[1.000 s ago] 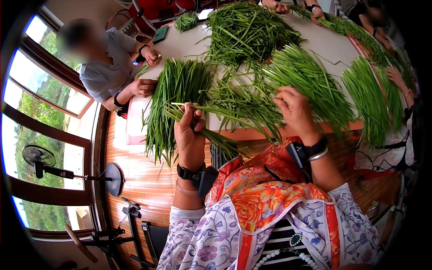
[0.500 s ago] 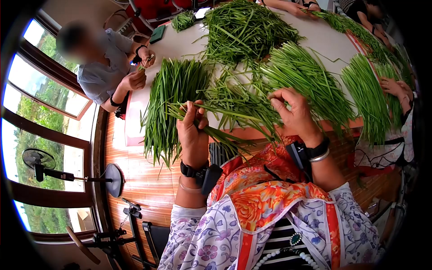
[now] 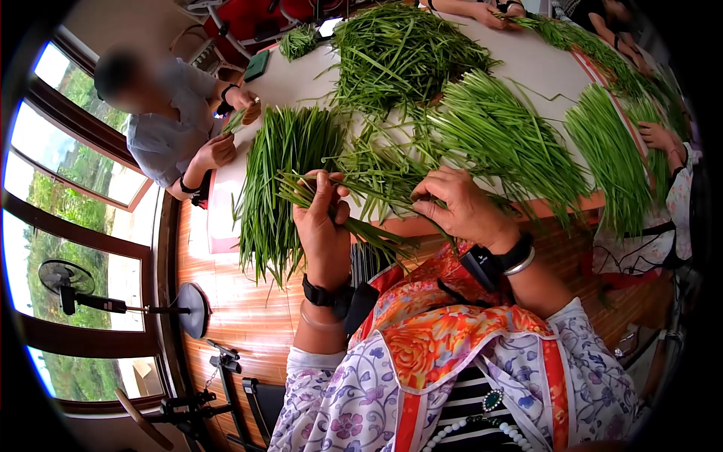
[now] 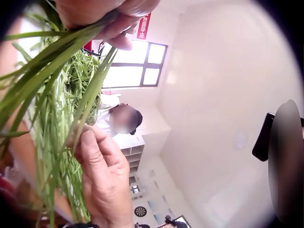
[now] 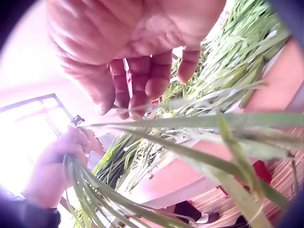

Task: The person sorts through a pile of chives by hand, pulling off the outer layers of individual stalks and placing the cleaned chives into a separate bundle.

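In the head view the left hand [image 3: 325, 233] grips a small bundle of long green stalks [image 3: 376, 235], their pale ends poking out past the thumb. To its right, the right hand [image 3: 467, 209] pinches a thin leaf between thumb and fingertips. The left wrist view shows the right hand [image 4: 105, 171] with thumb and forefinger together at the leaves. Long blades [image 5: 190, 121] cross below the right hand's fingers in the right wrist view, where the left hand [image 5: 57, 159] holds the bundle. A neat pile of stalks [image 3: 290, 151] lies just beyond the left hand.
Loose stalks [image 3: 384, 154] lie mid-table, with a large heap [image 3: 403, 56] behind and more aligned piles [image 3: 504, 139] to the right. Another person [image 3: 169, 113] works at the left edge of the white table [image 3: 297, 75]. Other people's hands are at the far and right sides. A fan [image 3: 68, 279] stands left.
The right hand has moved left and down toward the left hand and now pinches a leaf. The left hand keeps its bundle. The person at left has shifted their hands.
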A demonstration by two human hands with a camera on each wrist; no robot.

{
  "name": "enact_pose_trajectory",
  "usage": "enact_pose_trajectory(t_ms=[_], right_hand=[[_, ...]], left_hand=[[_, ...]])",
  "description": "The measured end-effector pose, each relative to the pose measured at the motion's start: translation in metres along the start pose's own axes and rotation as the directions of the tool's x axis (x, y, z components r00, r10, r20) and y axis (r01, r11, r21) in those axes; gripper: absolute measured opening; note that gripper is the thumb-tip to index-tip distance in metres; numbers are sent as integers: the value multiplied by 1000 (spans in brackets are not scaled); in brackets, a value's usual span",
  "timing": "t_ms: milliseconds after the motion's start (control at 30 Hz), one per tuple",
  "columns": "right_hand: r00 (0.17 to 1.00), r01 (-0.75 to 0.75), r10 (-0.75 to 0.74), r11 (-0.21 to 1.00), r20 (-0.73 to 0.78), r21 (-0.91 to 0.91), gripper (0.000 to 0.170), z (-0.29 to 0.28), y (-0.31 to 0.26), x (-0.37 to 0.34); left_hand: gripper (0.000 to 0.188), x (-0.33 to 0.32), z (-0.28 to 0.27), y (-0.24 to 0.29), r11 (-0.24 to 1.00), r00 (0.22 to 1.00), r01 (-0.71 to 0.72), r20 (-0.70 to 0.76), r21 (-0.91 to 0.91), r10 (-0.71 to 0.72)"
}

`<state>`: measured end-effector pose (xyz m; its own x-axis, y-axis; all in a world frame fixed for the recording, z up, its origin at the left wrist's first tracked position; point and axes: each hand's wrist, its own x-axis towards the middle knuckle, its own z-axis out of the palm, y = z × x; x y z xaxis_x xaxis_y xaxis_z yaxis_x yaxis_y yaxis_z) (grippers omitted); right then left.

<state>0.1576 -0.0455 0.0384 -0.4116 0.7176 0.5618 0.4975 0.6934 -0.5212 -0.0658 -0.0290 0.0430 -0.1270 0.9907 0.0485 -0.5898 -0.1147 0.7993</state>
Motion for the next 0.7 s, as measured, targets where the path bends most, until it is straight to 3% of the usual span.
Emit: enact_pose_trajectory(t_ms=[200,300,433,700], right_hand=[[998,-59,63,991,-25,121,9,2,3,-2],[980,-180,190,971,-53,156,7,-3,-3,-4],[913,-401,400,855,74,328,8,-3,-1,-10],[970,-241,222,929,98,280,12,-6,-9,-5]], left_hand=[[11,-3,3,5,999,998,-3,63,46,0],[12,-6,-1,5,996,997,36,71,82,-42],[13,-7,-6,1,994,995,76,55,76,-80],[17,-10,0,0,992,986,101,124,81,-111]])
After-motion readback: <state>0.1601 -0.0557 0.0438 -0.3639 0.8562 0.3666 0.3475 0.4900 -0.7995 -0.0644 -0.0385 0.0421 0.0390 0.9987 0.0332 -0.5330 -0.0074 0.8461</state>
